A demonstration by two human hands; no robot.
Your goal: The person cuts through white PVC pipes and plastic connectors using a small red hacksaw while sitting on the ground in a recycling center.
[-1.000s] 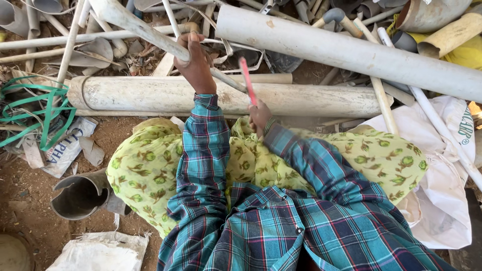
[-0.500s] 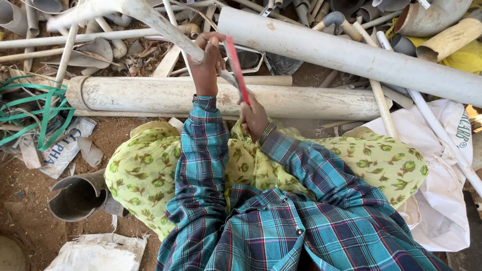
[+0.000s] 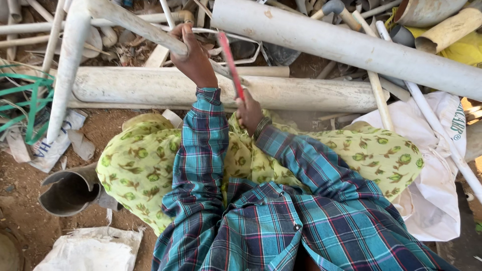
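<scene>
White pipe (image 3: 135, 22) and red blade (image 3: 231, 65): one each.

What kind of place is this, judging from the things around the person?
Probably an outdoor scrap or salvage yard for plastic pipe. Long white pipes lie heaped over bare dirt, cut pipe ends and torn sacks are scattered about, and the left hand grips a thin pipe.

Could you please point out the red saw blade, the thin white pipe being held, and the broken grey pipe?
red saw blade (image 3: 231, 62), head view, mid-blade.
thin white pipe (image 3: 135, 24), head view, bare shaft.
broken grey pipe (image 3: 68, 193), head view, open mouth's rim.
</scene>
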